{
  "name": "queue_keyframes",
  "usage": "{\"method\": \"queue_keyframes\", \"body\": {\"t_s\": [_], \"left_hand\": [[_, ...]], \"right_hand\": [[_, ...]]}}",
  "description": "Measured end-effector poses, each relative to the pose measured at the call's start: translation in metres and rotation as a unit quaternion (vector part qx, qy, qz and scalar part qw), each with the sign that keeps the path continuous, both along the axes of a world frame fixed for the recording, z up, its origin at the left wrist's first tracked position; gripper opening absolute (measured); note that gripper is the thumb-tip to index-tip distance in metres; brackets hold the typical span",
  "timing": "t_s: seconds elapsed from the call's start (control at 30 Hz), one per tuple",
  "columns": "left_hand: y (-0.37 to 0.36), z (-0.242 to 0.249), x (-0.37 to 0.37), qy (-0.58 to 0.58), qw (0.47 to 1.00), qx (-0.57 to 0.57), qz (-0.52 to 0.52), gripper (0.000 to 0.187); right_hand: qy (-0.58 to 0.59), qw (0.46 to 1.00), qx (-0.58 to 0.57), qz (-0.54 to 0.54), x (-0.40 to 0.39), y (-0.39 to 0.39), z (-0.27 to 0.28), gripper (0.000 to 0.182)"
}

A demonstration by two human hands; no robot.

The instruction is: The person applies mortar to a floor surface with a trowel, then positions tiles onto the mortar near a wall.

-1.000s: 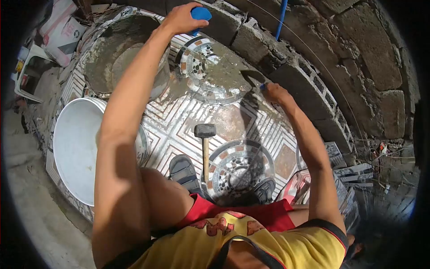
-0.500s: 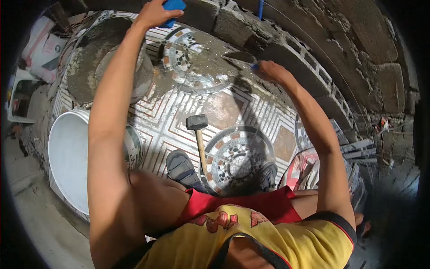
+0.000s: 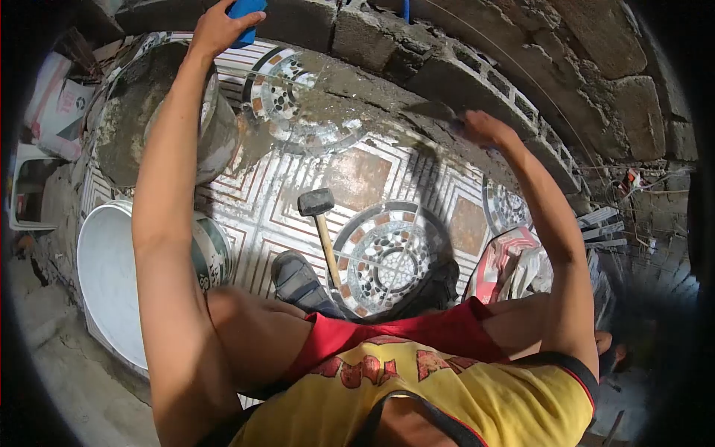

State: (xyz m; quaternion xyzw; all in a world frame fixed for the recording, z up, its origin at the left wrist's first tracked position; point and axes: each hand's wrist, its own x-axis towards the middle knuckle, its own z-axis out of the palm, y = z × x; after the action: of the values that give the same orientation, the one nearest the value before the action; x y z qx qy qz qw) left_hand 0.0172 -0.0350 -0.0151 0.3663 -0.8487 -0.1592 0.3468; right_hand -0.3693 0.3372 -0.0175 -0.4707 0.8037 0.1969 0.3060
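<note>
beside blocks (image 3: 454, 83), the trowel (image 3: 432, 110) points left lengthwise, right fingers (image 3: 475, 121) clamping it, left fingers (image 3: 252, 18) clamping a blue object (image 3: 246, 33).

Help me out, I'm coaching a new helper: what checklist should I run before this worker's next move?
1. Trowel held in the right hand: ok.
2. Blue object held in the left hand: ok, though its exact kind is unclear.
3. Mortar spread beside the concrete blocks: ok, present.
4. Floor clear around the feet: not ok; the mallet lies beside the left sandal.
5. White bucket contents: cannot tell; the left arm hides part of it.
</note>
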Motion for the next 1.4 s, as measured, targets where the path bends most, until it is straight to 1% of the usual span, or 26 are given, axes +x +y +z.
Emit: {"method": "queue_keyframes", "body": {"t_s": [0.03,0.07,0.1,0.2,0.27,0.3,0.37,0.43,0.5,0.53,0.6,0.63,0.7,0.77,0.8,0.83,0.87,0.93,1.0,1.07,1.13,1.2,1.27,1.3,1.37,1.4], "left_hand": [[-0.002,-0.002,-0.001,-0.012,1.0,0.021,0.007,0.075],[-0.002,-0.002,-0.001,-0.024,0.999,0.041,0.016,0.076],[0.0,-0.003,0.0,-0.032,0.999,0.013,0.016,0.076],[0.007,0.001,0.001,-0.052,0.999,0.012,0.012,0.076],[0.015,0.005,0.001,-0.061,0.998,0.01,0.012,0.073],[0.024,0.014,0.003,-0.074,0.997,0.015,0.002,0.071],[0.027,0.014,0.002,-0.073,0.997,0.016,-0.026,0.063],[0.029,0.011,0.0,-0.056,0.998,0.022,-0.033,0.062],[0.01,-0.001,0.002,-0.051,0.999,-0.004,-0.017,0.06],[0.011,0.002,0.001,-0.049,0.999,-0.005,-0.023,0.06],[0.014,0.005,0.0,-0.038,0.999,0.017,-0.036,0.066],[0.014,0.004,-0.002,-0.043,0.999,0.013,-0.031,0.065],[0.02,0.009,-0.004,-0.056,0.997,0.031,-0.039,0.062],[0.017,0.009,-0.003,-0.067,0.995,0.057,-0.038,0.066],[0.014,0.008,-0.002,-0.068,0.995,0.056,-0.036,0.066],[0.011,0.005,-0.001,-0.067,0.996,0.044,-0.034,0.068],[0.01,0.003,-0.001,-0.068,0.997,0.033,-0.034,0.069],[0.017,0.009,0.0,-0.073,0.995,0.048,-0.039,0.069],[0.022,0.01,0.003,-0.077,0.994,0.062,-0.042,0.069],[0.025,0.011,-0.002,-0.063,0.997,0.047,-0.026,0.065],[0.024,0.014,-0.005,-0.08,0.995,0.044,-0.027,0.063],[0.016,0.009,-0.009,-0.116,0.992,0.048,-0.031,0.059],[0.022,0.012,-0.015,-0.145,0.984,0.087,-0.051,0.055],[0.013,0.001,-0.016,-0.154,0.977,0.118,-0.088,0.053],[0.008,-0.027,-0.04,-0.194,0.947,0.193,-0.171,0.051],[0.012,-0.042,-0.054,-0.224,0.921,0.238,-0.212,0.05]], "right_hand": [[-0.021,0.998,-0.064,0.021,0.016,-0.014,0.011,0.036],[0.002,0.988,-0.139,0.072,0.024,-0.031,0.0,0.036],[0.022,0.969,-0.214,0.125,0.03,-0.054,-0.017,0.036],[0.021,0.968,-0.231,0.1,0.054,-0.115,-0.056,0.034],[0.051,0.971,-0.209,0.102,0.059,-0.133,-0.079,0.034],[-0.018,0.987,-0.16,0.005,0.065,-0.125,-0.066,0.031],[0.043,0.984,-0.162,0.054,0.021,-0.091,-0.097,0.033],[-0.003,0.99,-0.141,0.03,-0.01,-0.033,-0.079,0.037],[0.069,0.989,-0.131,0.013,-0.052,0.013,-0.083,0.036],[0.072,0.989,-0.131,0.007,-0.043,0.021,-0.064,0.036],[0.144,0.987,-0.073,0.019,-0.033,0.026,-0.015,0.04],[0.135,0.985,-0.094,0.062,-0.032,0.025,-0.007,0.043],[0.09,0.984,-0.139,0.063,-0.021,0.003,-0.008,0.039],[-0.013,0.997,-0.08,-0.011,0.009,-0.033,-0.006,0.038],[0.014,0.984,-0.171,0.046,0.005,-0.045,-0.041,0.041],[-0.072,0.985,-0.159,-0.016,0.032,-0.049,-0.027,0.049],[-0.068,0.989,-0.127,-0.033,0.023,-0.056,-0.055,0.054],[-0.051,0.991,-0.125,0.013,0.005,-0.031,-0.091,0.051],[-0.058,0.977,-0.182,0.098,-0.021,0.025,-0.094,0.045],[-0.059,0.986,-0.142,0.063,-0.027,0.066,-0.043,0.043],[0.015,0.993,-0.051,0.103,-0.049,0.082,-0.007,0.039],[0.124,0.989,-0.053,0.068,-0.046,0.088,0.027,0.041],[0.056,0.993,-0.084,0.058,-0.107,0.096,-0.004,0.051],[0.074,0.994,-0.072,-0.031,-0.059,0.083,0.036,0.047],[0.028,0.982,-0.185,-0.021,-0.092,0.088,-0.022,0.045],[-0.032,0.986,-0.133,-0.098,-0.063,0.083,0.0,0.046]]}}
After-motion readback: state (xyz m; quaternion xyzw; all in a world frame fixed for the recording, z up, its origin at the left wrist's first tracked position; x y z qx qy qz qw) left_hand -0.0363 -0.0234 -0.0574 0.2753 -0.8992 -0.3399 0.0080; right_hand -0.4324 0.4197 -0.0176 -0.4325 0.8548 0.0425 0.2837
